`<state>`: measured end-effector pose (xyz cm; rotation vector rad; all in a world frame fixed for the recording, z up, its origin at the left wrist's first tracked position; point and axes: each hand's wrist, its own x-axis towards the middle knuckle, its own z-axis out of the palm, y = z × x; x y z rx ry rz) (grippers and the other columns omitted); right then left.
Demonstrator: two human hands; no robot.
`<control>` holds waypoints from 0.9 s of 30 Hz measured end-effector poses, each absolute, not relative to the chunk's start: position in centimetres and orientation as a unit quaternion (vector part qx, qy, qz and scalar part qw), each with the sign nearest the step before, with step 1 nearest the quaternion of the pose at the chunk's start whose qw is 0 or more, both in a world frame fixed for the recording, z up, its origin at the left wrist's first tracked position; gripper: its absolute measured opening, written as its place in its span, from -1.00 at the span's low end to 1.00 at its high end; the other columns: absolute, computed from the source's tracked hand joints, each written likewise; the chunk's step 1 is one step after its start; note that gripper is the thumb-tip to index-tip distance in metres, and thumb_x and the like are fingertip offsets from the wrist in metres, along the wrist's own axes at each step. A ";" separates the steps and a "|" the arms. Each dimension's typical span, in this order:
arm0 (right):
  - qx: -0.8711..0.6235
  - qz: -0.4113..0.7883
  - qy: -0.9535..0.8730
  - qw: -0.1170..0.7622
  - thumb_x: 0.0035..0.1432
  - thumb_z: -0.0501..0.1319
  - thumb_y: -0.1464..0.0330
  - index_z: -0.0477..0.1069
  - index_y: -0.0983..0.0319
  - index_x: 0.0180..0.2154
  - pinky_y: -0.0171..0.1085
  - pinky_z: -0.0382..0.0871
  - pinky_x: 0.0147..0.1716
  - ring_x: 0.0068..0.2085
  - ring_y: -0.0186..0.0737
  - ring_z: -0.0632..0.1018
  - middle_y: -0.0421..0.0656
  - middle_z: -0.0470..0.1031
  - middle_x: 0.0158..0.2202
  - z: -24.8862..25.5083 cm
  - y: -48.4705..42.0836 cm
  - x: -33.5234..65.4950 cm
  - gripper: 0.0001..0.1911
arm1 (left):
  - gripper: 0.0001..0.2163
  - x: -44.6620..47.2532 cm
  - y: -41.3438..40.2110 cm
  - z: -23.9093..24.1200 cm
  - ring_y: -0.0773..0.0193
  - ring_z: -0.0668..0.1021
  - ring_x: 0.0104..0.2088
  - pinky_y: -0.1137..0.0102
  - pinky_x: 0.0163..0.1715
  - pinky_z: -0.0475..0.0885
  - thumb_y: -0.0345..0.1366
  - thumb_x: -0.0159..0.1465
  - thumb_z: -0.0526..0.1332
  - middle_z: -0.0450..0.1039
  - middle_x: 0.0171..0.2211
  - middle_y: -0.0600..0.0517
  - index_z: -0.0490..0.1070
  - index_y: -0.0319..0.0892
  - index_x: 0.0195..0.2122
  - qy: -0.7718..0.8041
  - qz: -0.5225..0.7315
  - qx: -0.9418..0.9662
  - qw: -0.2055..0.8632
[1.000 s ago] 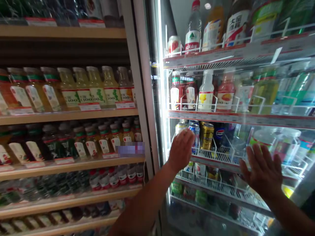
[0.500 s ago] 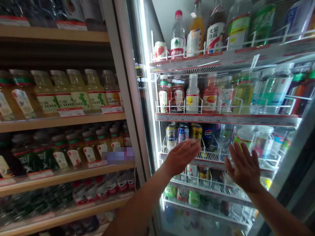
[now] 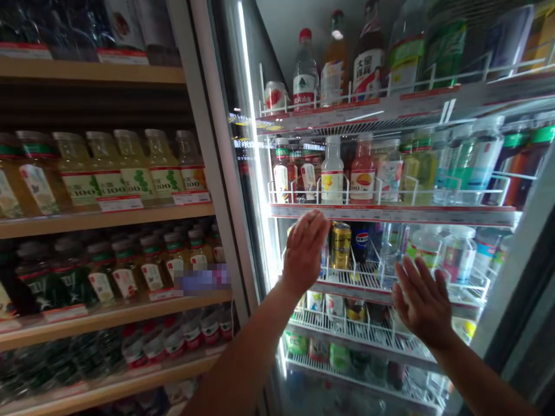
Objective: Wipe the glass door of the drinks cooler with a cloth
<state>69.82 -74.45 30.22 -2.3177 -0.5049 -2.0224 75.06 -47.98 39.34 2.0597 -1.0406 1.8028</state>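
Note:
My left hand (image 3: 306, 251) is raised in front of the lit drinks cooler, its fingers stretched upward and holding nothing. It covers some cans on the third shelf, just left of a gold can (image 3: 340, 245). To the right, my right hand (image 3: 422, 300) is held up with fingers extended and a little apart, also without anything in it. Beyond that hand are a clear jar-like bottle (image 3: 427, 240) and a bottle with pink contents (image 3: 459, 254). A dark blue Pepsi can (image 3: 361, 244) stands between the two hands. Whether either hand touches anything I cannot tell.
On the left, wooden shelves (image 3: 108, 222) carry rows of juice bottles (image 3: 167, 156). A grey upright frame (image 3: 217, 173) divides them from the cooler. Wire-fronted cooler shelves (image 3: 390, 214) hold many bottles and cans. A dark door edge (image 3: 515, 323) runs along the right.
My left hand has turned more upright and shifted left and up, uncovering the gold can and Pepsi can. My right hand stays nearly in place. The view has shifted slightly.

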 end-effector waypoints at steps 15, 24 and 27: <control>-0.750 -0.554 -0.216 0.288 0.38 0.03 0.31 -0.02 0.09 0.41 -0.05 0.40 0.16 0.26 -0.04 0.41 -0.06 0.27 0.34 32.2 -70.5 67.5 -0.38 | -0.40 71.1 -54.4 36.1 0.18 0.16 0.40 0.13 0.33 0.31 -0.39 0.44 -0.09 0.13 0.37 -0.21 -0.33 -0.23 0.45 -0.378 0.499 0.747 0.224; -0.703 -0.657 -0.175 0.208 0.26 0.24 0.37 0.24 0.10 0.31 -0.02 0.40 0.17 0.16 0.03 0.51 -0.08 0.48 0.18 40.3 -73.2 65.7 -0.40 | -0.33 69.1 -50.8 34.9 0.00 -0.01 0.44 -0.02 0.38 0.12 -0.16 0.41 0.00 -0.03 0.43 -0.16 -0.27 -0.22 0.45 -0.462 0.508 0.717 0.122; -0.679 -0.718 -0.132 0.072 0.24 0.24 0.44 0.18 0.18 0.34 0.13 0.21 0.30 0.32 0.18 0.31 -0.01 0.39 0.25 39.6 -75.9 67.1 -0.33 | -0.40 71.7 -46.1 34.0 0.00 0.02 0.44 -0.04 0.39 0.04 -0.27 0.39 0.06 0.01 0.43 -0.06 -0.08 -0.06 0.43 -0.368 0.577 0.722 0.099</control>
